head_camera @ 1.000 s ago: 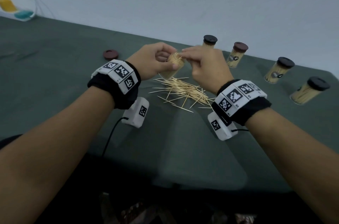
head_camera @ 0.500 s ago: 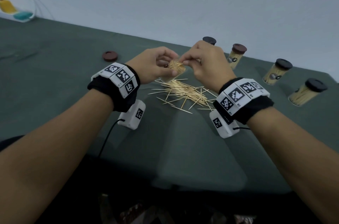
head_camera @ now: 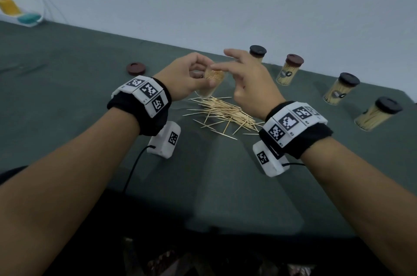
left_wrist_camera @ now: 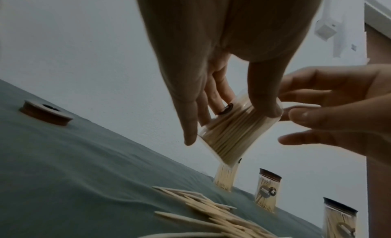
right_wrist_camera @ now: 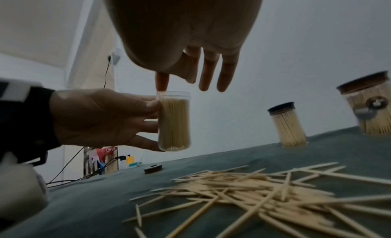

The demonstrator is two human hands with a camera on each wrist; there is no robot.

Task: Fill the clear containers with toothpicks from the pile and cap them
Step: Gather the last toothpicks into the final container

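Left hand [head_camera: 180, 79] grips an uncapped, toothpick-filled container [head_camera: 211, 82] at frame centre; right hand [head_camera: 250, 81], fingers spread, touches its rim above the pile [head_camera: 225, 115].

Plain room: cloth-covered table [head_camera: 67, 77], bare wall [head_camera: 225, 4].

Dim, flat, cool light with soft shadows; wide-angle bending at edges, wrist views grainy and smeared.

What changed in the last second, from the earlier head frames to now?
The right hand let go at the mouth of the open container; its fingers, earlier pinched there, are now spread above it. The left hand kept gripping the container. The loose cap, toothpick pile and four capped containers stayed put.
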